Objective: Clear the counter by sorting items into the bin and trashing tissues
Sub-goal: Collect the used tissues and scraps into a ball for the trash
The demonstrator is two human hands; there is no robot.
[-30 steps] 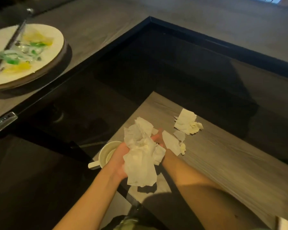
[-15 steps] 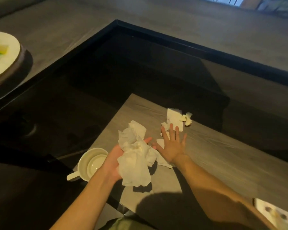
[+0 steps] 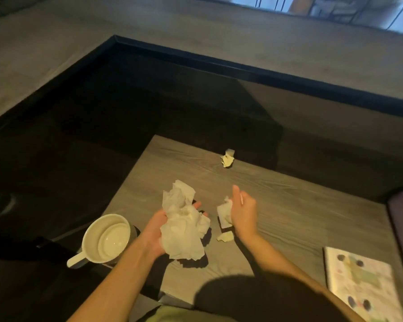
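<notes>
Below, on a grey wood-grain counter (image 3: 289, 217): left hand (image 3: 157, 233) palm-up, cupping a crumpled tissue wad (image 3: 182, 226); right hand (image 3: 242, 212) clutching a smaller tissue (image 3: 224, 211). Just beneath, one scrap (image 3: 225, 236); farther back, another (image 3: 228, 159). Left, a white mug (image 3: 107, 239).

The left hand (image 3: 157, 231) cradles a big wad of crumpled tissues (image 3: 182, 226) above the grey counter (image 3: 289, 205). The right hand (image 3: 243, 211) grips a smaller tissue (image 3: 223, 211). One scrap (image 3: 225, 236) lies just below it, another (image 3: 227, 159) farther off. A white mug (image 3: 106, 239) stands left; a patterned booklet (image 3: 361, 282) lies right.
</notes>
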